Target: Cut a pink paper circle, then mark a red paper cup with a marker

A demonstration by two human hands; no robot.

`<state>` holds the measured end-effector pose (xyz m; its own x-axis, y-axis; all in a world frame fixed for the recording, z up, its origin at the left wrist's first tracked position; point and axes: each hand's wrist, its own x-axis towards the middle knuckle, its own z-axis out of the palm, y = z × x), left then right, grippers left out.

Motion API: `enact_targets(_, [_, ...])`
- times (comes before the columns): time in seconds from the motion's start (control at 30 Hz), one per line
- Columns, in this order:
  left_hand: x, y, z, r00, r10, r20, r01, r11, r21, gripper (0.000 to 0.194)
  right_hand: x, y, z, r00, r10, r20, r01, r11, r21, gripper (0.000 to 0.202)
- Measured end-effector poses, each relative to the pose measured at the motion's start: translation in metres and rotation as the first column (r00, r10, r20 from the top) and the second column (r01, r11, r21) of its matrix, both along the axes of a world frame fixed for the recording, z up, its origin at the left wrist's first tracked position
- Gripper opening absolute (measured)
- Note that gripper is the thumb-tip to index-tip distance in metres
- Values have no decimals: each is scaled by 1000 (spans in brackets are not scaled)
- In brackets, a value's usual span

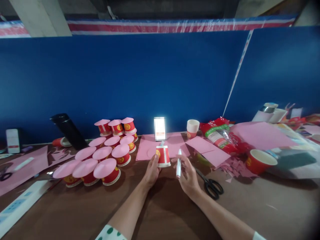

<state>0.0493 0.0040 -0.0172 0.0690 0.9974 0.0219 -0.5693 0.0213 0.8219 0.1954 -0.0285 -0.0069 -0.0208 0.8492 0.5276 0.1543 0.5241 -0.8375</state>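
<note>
My left hand [151,174] is closed around the left side of a red paper cup [163,158], which is upside down with its white rim at the bottom. The cup has a white vertical stripe and a yellow emblem. To its right, my right hand [188,177] grips a slim white marker-like tube [178,167], tilted nearly upright and apart from the cup. Its exact kind is unclear. Behind the cup lies a pink paper sheet [143,146]. On the left stand several upturned red cups topped with pink paper cones [105,168].
Black scissors [212,188] lie right of my right hand. Pink paper scraps [237,166], a red plastic package [217,135] and paper cups [261,161] fill the right side. A phone [160,128] stands at the back. A black bottle [68,131] and white power strip [22,206] are left.
</note>
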Motion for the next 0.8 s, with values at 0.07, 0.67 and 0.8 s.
enact_targets(0.07, [1, 0, -1, 999, 36, -12, -36, 999, 2, 33, 1, -2, 1, 997, -47, 63, 44, 998, 42, 22])
enact_targets(0.67, [0, -1, -5, 987, 14, -158, -10, 1000, 29, 31, 6, -8, 5, 976, -57, 210, 42, 996, 73, 14])
enact_targets(0.8, [-2, 0, -7, 980, 8, -200, -3, 1000, 27, 39, 5, -8, 5, 961, -78, 266, 50, 992, 112, 14])
